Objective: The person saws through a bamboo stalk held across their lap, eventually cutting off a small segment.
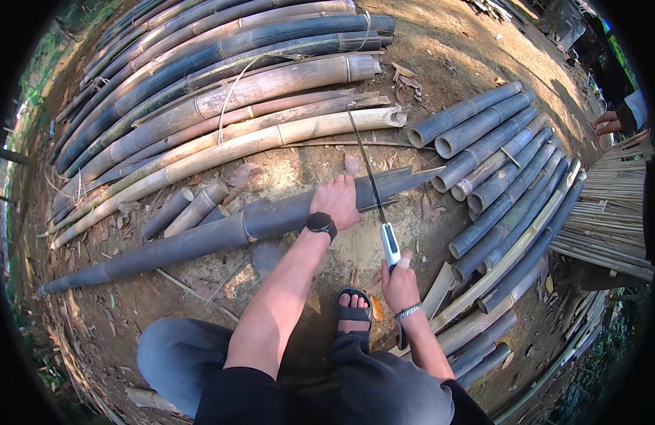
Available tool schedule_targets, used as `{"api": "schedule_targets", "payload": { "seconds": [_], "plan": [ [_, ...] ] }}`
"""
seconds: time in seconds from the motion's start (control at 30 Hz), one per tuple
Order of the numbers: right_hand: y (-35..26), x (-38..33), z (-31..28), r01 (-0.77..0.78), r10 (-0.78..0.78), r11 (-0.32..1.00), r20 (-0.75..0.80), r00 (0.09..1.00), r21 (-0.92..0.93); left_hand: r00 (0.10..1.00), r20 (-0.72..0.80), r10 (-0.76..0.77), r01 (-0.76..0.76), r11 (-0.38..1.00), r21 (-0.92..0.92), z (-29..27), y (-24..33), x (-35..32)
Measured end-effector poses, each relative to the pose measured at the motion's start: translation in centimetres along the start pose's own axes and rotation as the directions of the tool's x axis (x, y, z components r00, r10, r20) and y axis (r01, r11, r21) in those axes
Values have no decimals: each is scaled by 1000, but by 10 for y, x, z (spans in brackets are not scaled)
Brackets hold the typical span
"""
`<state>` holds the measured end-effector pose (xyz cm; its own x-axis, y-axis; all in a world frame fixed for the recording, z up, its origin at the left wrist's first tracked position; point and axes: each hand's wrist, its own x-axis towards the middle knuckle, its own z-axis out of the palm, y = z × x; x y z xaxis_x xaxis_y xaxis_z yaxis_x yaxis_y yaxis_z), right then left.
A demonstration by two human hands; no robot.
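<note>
A long dark bamboo pole [200, 241] lies slantwise across the ground in front of me, its far right end split and jagged. My left hand [337, 201] grips it from above near that end, with a black watch on the wrist. In my right hand [400, 287] is a handsaw [390, 244] with a white and dark handle. Its long thin blade points away from me and crosses over the pole just right of my left hand. Whether the teeth have cut into the bamboo, I cannot tell. My sandalled foot [353, 312] stands below the pole.
Long bamboo poles [270, 78] lie side by side at the far left. Cut bamboo lengths [497, 184] are rowed on the right, and short offcuts [196, 209] lie behind the pole. Bundled thin strips [611, 219] and another person's hand [606, 123] show at the right edge.
</note>
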<state>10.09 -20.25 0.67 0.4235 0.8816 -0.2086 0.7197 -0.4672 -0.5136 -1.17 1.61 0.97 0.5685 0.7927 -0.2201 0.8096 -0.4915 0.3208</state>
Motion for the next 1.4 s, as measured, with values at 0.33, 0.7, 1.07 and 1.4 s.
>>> {"api": "schedule_targets", "payload": {
  "seconds": [0.33, 0.7, 1.07, 1.4],
  "plan": [
    [-7, -10, -10, 34, -35, 997, 17, 999, 68, 1000, -3, -13, 13, 1000, 14, -4, -1, 5],
    [-19, -4, -24, -9, 8, 1000, 33, 999, 20, 998, -53, 14, -12, 1000, 24, 2, 2, -2],
    [-26, 11, -26, 10, -10, 1000, 64, 998, -4, 990, -143, 13, -13, 1000, 1, 10, -5, -2],
    [-17, -28, -26, -44, 45, 999, 53, 998, -26, 990, -143, 15, -10, 999, 34, 15, -7, 0]
  ]
}}
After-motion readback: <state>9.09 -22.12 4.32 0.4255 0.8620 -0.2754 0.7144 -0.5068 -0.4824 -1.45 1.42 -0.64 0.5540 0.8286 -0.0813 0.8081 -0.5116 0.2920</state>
